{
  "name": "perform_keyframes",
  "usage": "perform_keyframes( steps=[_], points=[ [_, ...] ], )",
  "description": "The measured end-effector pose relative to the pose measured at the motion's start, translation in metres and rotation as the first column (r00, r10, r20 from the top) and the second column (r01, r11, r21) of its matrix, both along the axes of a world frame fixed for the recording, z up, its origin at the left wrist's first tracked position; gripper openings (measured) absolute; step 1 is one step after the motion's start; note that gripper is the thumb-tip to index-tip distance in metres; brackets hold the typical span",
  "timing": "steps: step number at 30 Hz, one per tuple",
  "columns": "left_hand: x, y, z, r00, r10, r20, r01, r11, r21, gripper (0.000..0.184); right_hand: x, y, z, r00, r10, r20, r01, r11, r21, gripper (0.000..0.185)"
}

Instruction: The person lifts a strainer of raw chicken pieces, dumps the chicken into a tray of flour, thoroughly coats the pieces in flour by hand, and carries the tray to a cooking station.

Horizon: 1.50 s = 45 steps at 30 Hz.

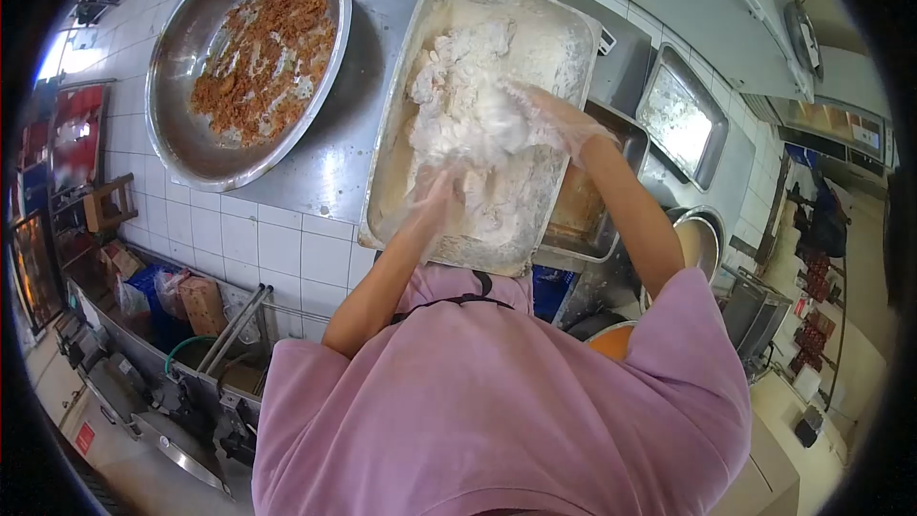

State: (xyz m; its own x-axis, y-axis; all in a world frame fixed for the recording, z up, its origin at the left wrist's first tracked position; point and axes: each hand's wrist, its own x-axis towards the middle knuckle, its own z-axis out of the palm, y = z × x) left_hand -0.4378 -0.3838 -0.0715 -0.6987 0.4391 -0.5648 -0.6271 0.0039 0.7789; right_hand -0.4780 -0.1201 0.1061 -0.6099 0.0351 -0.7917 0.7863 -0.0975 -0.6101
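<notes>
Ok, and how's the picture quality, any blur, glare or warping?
Head view: left hand and right hand smeared, probably by motion, over the powder-dusted tray; head view: white glare on the smaller tray further right; head view: strong wide-angle bending, corners black.

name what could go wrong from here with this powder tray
White powder might spill over the tray onto the pink shirt close by, with the left hand and right hand both in it. The bowl seems to overhang the counter, so a knock could tip it.
</notes>
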Motion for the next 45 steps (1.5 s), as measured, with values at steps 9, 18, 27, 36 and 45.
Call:
perform_keyframes(
  steps=[9, 18, 27, 36, 45],
  points=[
    [-0.035, -0.003, 0.038, 0.914, 0.258, 0.313, -0.266, 0.964, -0.02, 0.07, -0.049, 0.009, -0.125, 0.975, 0.208, -0.079, -0.07, 0.621, 0.781, 0.069],
    [-0.096, 0.046, 0.063, 0.933, 0.261, 0.248, -0.27, 0.963, 0.004, 0.058, -0.092, 0.0, -0.142, 0.998, 0.058, 0.021, -0.061, 0.878, 0.475, 0.05],
    [-0.139, 0.073, 0.019, 0.95, 0.05, 0.307, -0.089, 0.989, 0.115, 0.06, -0.055, 0.002, -0.128, 0.939, -0.138, -0.315, 0.034, 0.949, -0.314, 0.041],
    [-0.126, 0.073, 0.05, 0.991, -0.13, 0.029, 0.129, 0.882, -0.452, 0.058, -0.07, 0.015, 0.0, 0.936, 0.301, 0.184, -0.352, 0.756, 0.552, 0.037],
    [-0.124, 0.081, 0.124, 0.821, 0.414, 0.394, -0.496, 0.858, 0.131, 0.068, -0.084, 0.018, -0.061, 0.927, 0.33, -0.179, -0.158, 0.775, 0.612, 0.065]
  ],
)
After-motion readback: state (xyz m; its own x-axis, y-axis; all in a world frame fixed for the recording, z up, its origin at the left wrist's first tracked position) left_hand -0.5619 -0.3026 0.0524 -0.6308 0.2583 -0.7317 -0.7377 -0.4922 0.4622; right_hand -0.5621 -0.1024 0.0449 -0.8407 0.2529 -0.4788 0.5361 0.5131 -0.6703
